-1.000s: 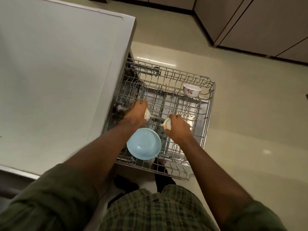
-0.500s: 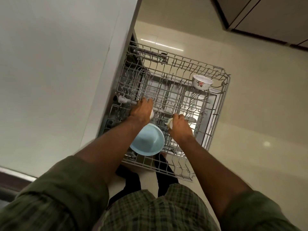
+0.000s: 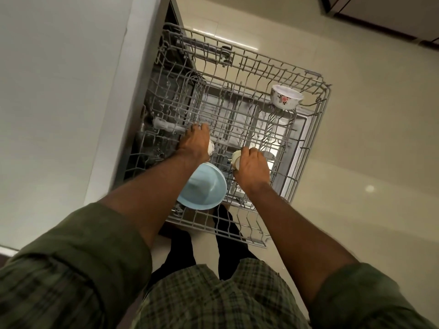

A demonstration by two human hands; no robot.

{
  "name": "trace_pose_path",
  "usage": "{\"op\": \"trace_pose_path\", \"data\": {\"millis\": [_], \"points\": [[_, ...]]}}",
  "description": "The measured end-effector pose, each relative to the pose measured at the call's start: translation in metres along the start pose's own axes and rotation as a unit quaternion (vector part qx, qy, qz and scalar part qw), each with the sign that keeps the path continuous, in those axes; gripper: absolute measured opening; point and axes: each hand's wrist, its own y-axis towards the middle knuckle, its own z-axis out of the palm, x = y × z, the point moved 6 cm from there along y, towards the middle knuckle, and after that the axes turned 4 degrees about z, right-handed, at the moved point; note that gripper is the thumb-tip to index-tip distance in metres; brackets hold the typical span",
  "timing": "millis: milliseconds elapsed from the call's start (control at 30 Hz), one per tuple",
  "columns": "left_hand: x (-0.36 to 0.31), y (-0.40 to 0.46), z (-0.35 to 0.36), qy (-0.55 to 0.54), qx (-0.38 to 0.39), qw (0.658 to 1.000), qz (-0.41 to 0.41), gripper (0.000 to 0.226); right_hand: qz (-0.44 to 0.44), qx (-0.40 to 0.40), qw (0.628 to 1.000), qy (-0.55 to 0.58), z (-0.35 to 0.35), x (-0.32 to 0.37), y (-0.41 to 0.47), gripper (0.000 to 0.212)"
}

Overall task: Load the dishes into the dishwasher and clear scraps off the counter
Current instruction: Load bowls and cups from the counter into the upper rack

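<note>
A: Task things first. Where are the dishes?

B: All in the pulled-out wire rack [image 3: 316, 129] of the dishwasher. A light blue bowl [image 3: 202, 186] sits in the rack's near part, tilted, partly hidden under the left forearm. A white bowl with a pink flower print [image 3: 285, 97] sits tipped at the far right corner, well apart from the rest.

A: Hands?

B: Left hand [image 3: 193, 144] is over the rack's middle-left, fingers curled down over a small white cup [image 3: 211, 148]; only a sliver of the cup shows at the hand's right edge. Looks like a grip around it, palm down. Right hand [image 3: 253, 168] is just right of that, fingers curled around another small cream cup [image 3: 236, 157], which pokes out on the hand's left side.

A: Cups touching the rack?

B: Cannot tell, the hands cover the bottoms. Both sit just above the wires near the middle. The two cups are near each other, not touching.

A: Blue bowl versus hands?

B: Just nearer the person than both hands, between the two wrists.

A: Surroundings?

B: White counter [image 3: 59, 103] fills the left, its edge running right beside the rack. Beige floor [image 3: 380, 162] on the right. Dark cabinet base [image 3: 392, 22] at top right. The person wears a green plaid shirt [image 3: 213, 293] with sleeves rolled to the elbows, dark trousers below.
</note>
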Motion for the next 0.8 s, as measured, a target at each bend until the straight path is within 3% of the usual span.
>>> {"op": "trace_pose_path", "data": {"millis": [367, 600, 800], "points": [[0.008, -0.006, 0.005, -0.126, 0.027, 0.989, -0.079, 0.099, -0.003, 0.009, 0.999, 0.041, -0.001, -0.005, -0.004, 0.104], [0.015, -0.043, -0.036, -0.182, -0.090, 0.978, -0.049, 0.068, 0.019, -0.016, 0.995, 0.100, -0.033, 0.006, -0.028, 0.110], [0.016, -0.099, -0.065, -0.224, -0.145, 0.964, 0.003, 0.065, 0.002, -0.053, 0.991, 0.119, -0.073, 0.041, -0.053, 0.100]]}}
